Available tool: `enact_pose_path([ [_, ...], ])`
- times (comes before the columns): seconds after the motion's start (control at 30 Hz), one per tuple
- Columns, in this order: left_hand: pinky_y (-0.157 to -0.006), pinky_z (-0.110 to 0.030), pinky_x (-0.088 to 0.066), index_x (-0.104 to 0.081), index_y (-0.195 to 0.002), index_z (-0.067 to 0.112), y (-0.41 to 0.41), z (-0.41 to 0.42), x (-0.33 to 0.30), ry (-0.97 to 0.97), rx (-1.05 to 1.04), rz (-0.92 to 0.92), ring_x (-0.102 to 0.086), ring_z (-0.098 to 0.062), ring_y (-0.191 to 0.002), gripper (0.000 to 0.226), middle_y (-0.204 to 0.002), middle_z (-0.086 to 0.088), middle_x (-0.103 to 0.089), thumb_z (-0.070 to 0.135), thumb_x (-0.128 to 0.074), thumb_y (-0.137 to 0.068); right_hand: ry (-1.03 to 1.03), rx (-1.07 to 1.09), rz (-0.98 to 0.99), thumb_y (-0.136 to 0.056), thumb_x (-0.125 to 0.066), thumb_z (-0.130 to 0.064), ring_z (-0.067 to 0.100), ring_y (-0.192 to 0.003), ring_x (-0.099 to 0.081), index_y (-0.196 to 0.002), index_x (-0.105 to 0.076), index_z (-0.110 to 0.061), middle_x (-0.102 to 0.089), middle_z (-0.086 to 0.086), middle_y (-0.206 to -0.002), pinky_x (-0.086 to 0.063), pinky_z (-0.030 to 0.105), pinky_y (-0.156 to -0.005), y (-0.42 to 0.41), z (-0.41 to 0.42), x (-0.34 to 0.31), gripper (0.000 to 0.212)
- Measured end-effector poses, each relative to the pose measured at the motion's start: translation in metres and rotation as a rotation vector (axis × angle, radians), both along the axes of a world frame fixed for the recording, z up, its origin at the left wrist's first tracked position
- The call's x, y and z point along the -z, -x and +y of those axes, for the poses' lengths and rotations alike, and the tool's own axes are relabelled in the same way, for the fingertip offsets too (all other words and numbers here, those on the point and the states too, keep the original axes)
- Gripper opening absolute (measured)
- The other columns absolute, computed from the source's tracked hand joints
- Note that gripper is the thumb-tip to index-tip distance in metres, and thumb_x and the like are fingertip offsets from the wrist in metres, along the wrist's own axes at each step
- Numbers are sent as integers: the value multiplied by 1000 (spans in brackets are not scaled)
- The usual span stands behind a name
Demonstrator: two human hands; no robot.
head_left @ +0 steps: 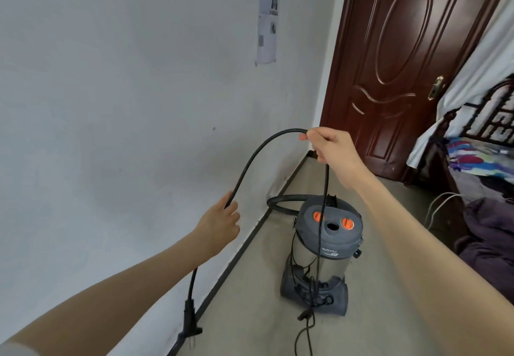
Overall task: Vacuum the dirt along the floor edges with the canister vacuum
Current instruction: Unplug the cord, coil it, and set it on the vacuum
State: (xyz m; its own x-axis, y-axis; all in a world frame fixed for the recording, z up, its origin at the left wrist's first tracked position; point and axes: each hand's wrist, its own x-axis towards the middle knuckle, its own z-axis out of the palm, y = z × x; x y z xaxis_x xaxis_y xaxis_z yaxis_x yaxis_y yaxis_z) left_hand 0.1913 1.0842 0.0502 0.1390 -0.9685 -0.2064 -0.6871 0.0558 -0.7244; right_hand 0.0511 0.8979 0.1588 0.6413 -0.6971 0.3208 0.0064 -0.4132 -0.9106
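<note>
Cord [250,163], limp and light, arches between both hands, left hand [219,227] and right hand [331,147] each pinching it above the heavy canister vacuum [325,247].

Your right hand [332,147] gripped the black power cord [260,155] at the top of its arch, fingers curled round it. Your left hand [221,223] held the same cord lower down, and the plug [190,325] hung below your left forearm, prongs pointing down. From your right hand the cord dropped straight over the canister vacuum [324,250], ending in loose coils on its base. The vacuum stood upright on the floor [389,244] near the dark skirting at the wall's [111,105] foot, its black hose [286,202] curling behind it. A brown door [403,63] stood shut beyond; a bed [486,161] lay at the right edge.
</note>
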Motion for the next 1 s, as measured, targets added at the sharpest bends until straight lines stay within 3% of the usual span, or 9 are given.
enact_pose_path([
  [0.07, -104, -37, -32, -59, -107, 6, -1, 1, -5, 30, 24, 87, -44, -29, -112, 24, -108, -9, -57, 1, -42, -92, -42, 32, -1, -101, -47, -14, 1, -51, -35, -98, -69, -6, -38, -12, -55, -29, 14, -53, 4, -5, 4, 23],
  [0.1, -94, -34, -37, -59, -103, 6, 0, 2, -8, 51, 35, 141, -45, -27, -107, 24, -107, -9, -56, -1, -39, -90, -59, 41, 0, -101, -47, -14, 3, -52, -30, -98, -69, -6, -33, -7, -58, -27, 14, -51, 6, -7, 6, 23],
  [0.37, -77, -28, -37, -55, -77, 7, 13, 10, -19, 34, 130, 368, -42, -22, -102, 13, -88, -4, -47, 2, -43, -76, -235, 114, 8, -101, -46, -13, 11, -51, -23, -89, -65, -8, -30, 0, -61, -22, 20, -46, 15, -15, 29, 23],
  [0.53, -95, -29, -39, -64, -103, 6, 18, 17, -27, 25, 212, 390, -32, -21, -124, 38, -110, -5, -49, 3, -45, -71, -350, 176, 3, -101, -49, -14, 8, -50, -30, -94, -65, -3, -39, -2, -60, -25, 19, -45, 24, -22, 43, 21],
  [0.7, -110, -33, -32, -58, -112, 3, 20, 22, -23, -42, 212, 280, -11, -27, -144, 28, -131, -12, -42, 2, -49, -86, -415, 167, 6, -101, -47, -13, 10, -51, -25, -97, -63, 0, -32, 0, -62, -21, 20, -45, 25, -21, 53, 21],
  [0.77, -106, -33, -35, -58, -109, 4, 19, 22, -23, -21, 162, 347, -24, -25, -139, 21, -122, -9, -48, 18, -47, -97, -447, 151, 1, -101, -47, -12, 9, -50, -24, -96, -62, 0, -32, 0, -61, -20, 18, -43, 24, -19, 56, 20],
  [0.83, -95, -32, -39, -59, -101, 7, 18, 23, -23, 43, 137, 434, -40, -23, -120, 33, -107, -6, -53, 34, -39, -101, -461, 118, 10, -101, -47, -11, 9, -50, -24, -91, -61, -2, -32, 0, -60, -20, 18, -42, 22, -14, 59, 20],
  [0.93, -88, -28, -39, -57, -111, 10, 20, 26, -17, 95, 143, 476, -42, -20, -110, 23, -105, -5, -50, 21, -44, -97, -476, 78, 9, -101, -46, -11, 9, -49, -24, -84, -60, -5, -33, 0, -59, -19, 19, -43, 17, -6, 60, 23],
  [1.0, -85, -28, -41, -60, -116, 12, 22, 29, -15, 113, 158, 456, -44, -23, -110, 29, -105, -6, -51, 12, -54, -87, -493, 67, -2, -101, -46, -10, 10, -50, -24, -83, -60, -5, -33, -1, -58, -19, 21, -45, 16, -5, 58, 24],
])
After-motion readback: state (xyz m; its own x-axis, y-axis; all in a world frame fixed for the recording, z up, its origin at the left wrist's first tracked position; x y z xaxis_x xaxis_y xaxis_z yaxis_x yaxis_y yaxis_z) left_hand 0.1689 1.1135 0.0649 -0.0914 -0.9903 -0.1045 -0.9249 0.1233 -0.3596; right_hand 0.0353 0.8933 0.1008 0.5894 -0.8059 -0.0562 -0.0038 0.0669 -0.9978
